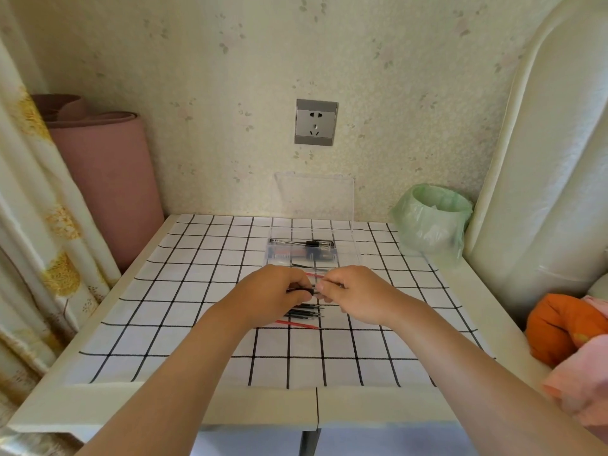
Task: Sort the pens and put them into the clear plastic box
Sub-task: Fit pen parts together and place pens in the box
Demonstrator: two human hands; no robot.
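My left hand (274,291) and my right hand (353,292) meet over the middle of the checked cloth, fingers curled, and together they grip a black pen (301,290) between them. Below the hands lies a small pile of black pens (304,312) and one red pen (296,324). Another red pen (314,275) shows just behind my fingers. The clear plastic box (357,251) stands open behind the hands, its lid (314,195) upright against the wall. Inside it lie several pens and a black clip.
The table carries a white cloth with black grid lines (204,291). A green-bagged bin (431,222) stands at the back right. A pink roll (108,185) leans at the left by a curtain. Orange and pink fabric (566,330) lies at the right edge.
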